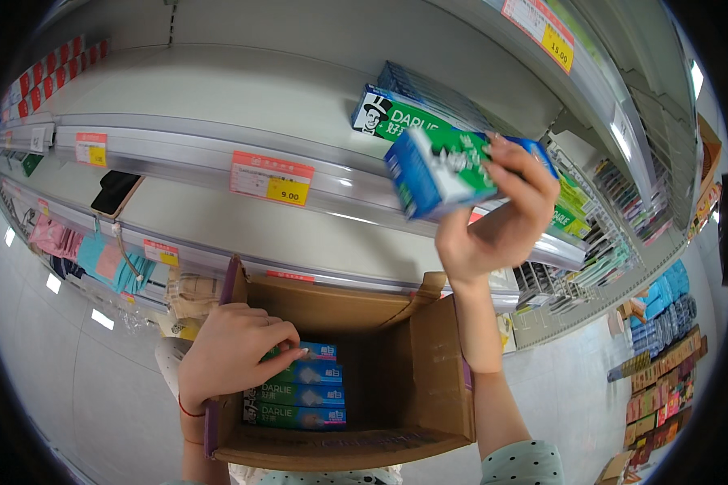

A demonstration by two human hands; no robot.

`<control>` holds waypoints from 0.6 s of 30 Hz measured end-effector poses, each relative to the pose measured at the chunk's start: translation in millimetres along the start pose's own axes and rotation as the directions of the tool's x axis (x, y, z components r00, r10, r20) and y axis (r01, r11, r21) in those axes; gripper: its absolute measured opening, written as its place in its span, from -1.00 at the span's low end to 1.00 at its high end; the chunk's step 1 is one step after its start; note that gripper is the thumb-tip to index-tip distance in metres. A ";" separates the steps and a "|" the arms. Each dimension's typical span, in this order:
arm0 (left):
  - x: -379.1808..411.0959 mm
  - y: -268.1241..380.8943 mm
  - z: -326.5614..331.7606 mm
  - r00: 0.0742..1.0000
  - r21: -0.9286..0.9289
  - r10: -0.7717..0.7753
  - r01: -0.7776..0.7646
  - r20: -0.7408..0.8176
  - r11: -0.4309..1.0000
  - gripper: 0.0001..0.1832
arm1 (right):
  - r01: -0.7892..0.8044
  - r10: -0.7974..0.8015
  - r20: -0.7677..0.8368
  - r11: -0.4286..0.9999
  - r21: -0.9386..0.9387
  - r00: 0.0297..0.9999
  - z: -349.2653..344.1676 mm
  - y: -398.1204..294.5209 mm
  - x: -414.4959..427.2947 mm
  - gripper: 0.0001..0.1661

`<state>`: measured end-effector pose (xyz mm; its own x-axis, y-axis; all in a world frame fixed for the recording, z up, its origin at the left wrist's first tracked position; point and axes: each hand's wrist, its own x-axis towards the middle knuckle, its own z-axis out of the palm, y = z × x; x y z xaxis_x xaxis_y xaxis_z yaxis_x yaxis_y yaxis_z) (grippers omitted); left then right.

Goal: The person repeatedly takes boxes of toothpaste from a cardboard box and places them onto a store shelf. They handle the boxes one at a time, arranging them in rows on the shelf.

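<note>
My right hand point(503, 206) holds up a green and blue Darlie toothpaste box point(449, 170), a little blurred, before the upper shelf. Behind it, similar toothpaste boxes point(400, 115) lie stacked on that shelf. My left hand point(242, 351) reaches over the left wall of an open cardboard box point(440, 370), its fingertips at the topmost of several Darlie boxes point(303, 397) lying in a row inside. Whether those fingers grip that box cannot be told. The right part of the carton's inside is dark.
Shelf edges bear price tags point(272, 177). A phone point(116, 194) lies on the lower shelf at left, above hanging folded cloths point(103, 264). Red and white boxes point(54, 76) stand far left. Packaged items point(606, 260) hang at right; cartons point(661, 406) stand on the floor beyond.
</note>
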<state>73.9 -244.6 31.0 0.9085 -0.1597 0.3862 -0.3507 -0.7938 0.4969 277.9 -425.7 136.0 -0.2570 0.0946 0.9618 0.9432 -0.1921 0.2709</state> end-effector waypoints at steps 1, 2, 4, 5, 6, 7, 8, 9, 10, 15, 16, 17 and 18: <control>3.1 0.3 2.9 1.000 -0.014 0.018 -0.018 -0.006 1.000 -0.85 | 0.065 -0.065 0.077 0.998 0.000 0.995 -12.4 -8.2 4.8 -0.59; -0.4 -0.5 1.8 1.000 -0.002 0.003 -0.003 -0.009 1.000 -0.84 | 0.109 -0.113 0.129 0.993 0.035 0.985 -15.4 -18.1 4.2 -0.60; -14.2 -1.4 -5.8 0.995 0.017 -0.042 0.044 -0.088 0.999 -0.85 | 0.149 -0.172 0.096 0.967 0.205 0.980 -2.6 -47.9 -8.3 -0.75; -15.2 3.7 -10.9 0.987 -0.004 -0.036 0.035 -0.159 0.999 -0.86 | 0.209 -0.248 0.110 0.936 0.285 0.963 -4.1 -58.9 -7.5 -0.81; -16.1 4.0 -13.1 0.985 -0.001 -0.043 0.044 -0.169 0.999 -0.88 | 0.259 -0.322 0.117 0.892 0.371 0.940 -3.7 -70.4 -7.0 -0.86; -14.1 5.8 -14.3 0.984 -0.005 -0.039 0.039 -0.175 0.999 -0.89 | 0.294 -0.393 0.149 0.846 0.445 0.907 -5.4 -78.1 -1.8 -0.86; -12.2 4.0 -13.8 0.991 0.014 -0.049 0.051 -0.121 0.999 -0.89 | 0.316 -0.463 0.174 0.791 0.524 0.869 -4.7 -85.6 3.1 -0.86; -5.1 2.2 -8.3 0.998 0.009 -0.036 0.037 -0.058 0.999 -0.90 | 0.237 -0.455 0.233 0.758 0.608 0.859 -6.1 -93.3 1.8 -0.83; 3.4 -1.0 -3.6 0.998 -0.046 0.035 -0.038 -0.052 0.998 -0.91 | 0.149 -0.447 0.290 0.720 0.678 0.846 -5.9 -100.0 0.1 -0.80; 1.2 1.2 0.7 0.995 -0.031 -0.047 0.045 -0.087 0.999 -0.89 | -0.629 -0.673 0.616 0.280 0.725 0.410 1.3 -121.4 -29.3 -0.75; -0.2 0.9 0.3 0.994 -0.028 -0.065 0.063 -0.083 0.998 -0.87 | -0.750 -0.678 0.666 0.255 0.610 0.311 3.9 -128.6 -41.7 -0.74; -0.5 -0.7 1.4 0.996 -0.024 -0.055 0.054 -0.076 0.998 -0.89 | -0.809 -0.689 0.699 0.293 0.509 0.191 8.5 -129.9 -45.5 -0.71; 2.2 -2.8 2.5 0.997 -0.023 -0.042 0.041 -0.066 0.999 -0.91 | -0.854 -0.695 0.716 0.332 0.400 0.065 17.7 -123.0 -47.1 -0.67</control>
<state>77.4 -244.1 28.5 0.9055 -0.0868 0.4154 -0.3185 -0.7859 0.5300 177.7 -389.3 56.7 -0.5214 0.8393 -0.1540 0.6170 0.2461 -0.7475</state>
